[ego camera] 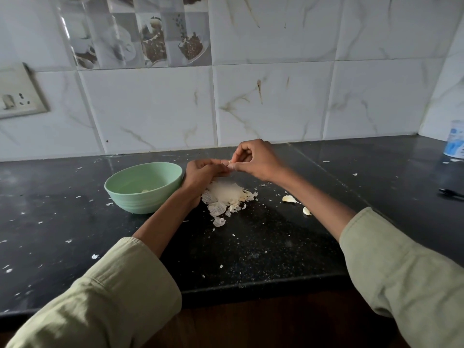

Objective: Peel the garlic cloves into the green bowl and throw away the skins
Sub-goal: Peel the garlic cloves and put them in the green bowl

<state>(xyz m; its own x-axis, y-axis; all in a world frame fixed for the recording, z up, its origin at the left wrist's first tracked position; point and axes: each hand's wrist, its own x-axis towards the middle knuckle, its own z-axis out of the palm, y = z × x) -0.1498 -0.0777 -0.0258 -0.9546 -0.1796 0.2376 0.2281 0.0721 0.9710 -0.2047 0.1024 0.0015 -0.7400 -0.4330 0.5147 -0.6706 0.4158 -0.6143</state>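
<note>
The green bowl (143,188) stands on the black counter (263,247) at the left, with one peeled clove (145,190) inside. My left hand (200,174) and my right hand (256,160) meet just right of the bowl, above a heap of white garlic skins (226,195). Between their fingertips they pinch a small garlic clove (229,162), mostly hidden by the fingers. Two unpeeled cloves (288,199) (306,211) lie on the counter under my right forearm.
Skin flakes are scattered over the counter. A white and blue tin (455,146) stands in the far right corner, and a dark pen-like object (450,193) lies at the right edge. A wall socket (17,95) is on the tiled wall at left.
</note>
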